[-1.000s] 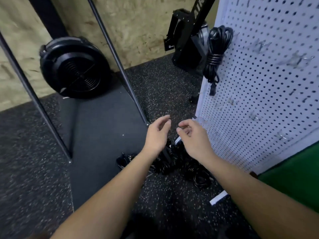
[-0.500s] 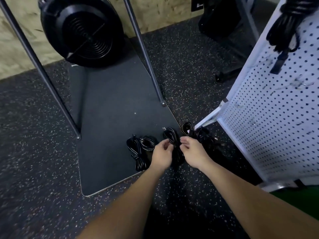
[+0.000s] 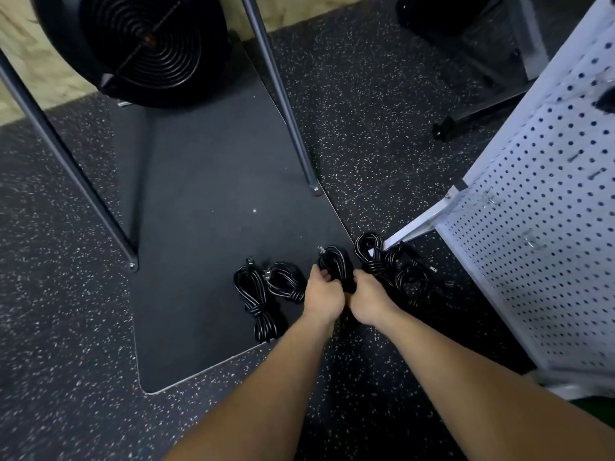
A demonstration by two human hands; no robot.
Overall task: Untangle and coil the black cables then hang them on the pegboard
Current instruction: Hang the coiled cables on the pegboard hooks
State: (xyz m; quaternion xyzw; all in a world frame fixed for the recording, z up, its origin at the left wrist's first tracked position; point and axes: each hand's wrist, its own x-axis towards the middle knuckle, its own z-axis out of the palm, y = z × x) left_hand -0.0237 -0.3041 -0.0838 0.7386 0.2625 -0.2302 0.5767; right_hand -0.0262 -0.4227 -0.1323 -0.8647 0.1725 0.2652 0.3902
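Note:
Several black cable bundles lie on the floor. My left hand (image 3: 323,294) and my right hand (image 3: 367,299) both grip the middle bundle (image 3: 336,262), whose plug end points up and left. Two bundles (image 3: 258,294) lie to the left on the dark mat. A tangle of more cables (image 3: 396,266) sits to the right by the foot of the white pegboard (image 3: 545,207). A dark bit of a hung cable (image 3: 607,99) shows at the pegboard's upper right edge.
The dark mat (image 3: 199,234) carries a black round fan (image 3: 139,48) and two slanted metal legs (image 3: 283,94). Speckled rubber floor lies all around. A black machine base (image 3: 466,38) stands at the top right. Metal hooks (image 3: 532,239) stick out of the pegboard.
My view has tilted down from the pegboard to the floor. Both hands have dropped to the cable pile and closed round the middle bundle.

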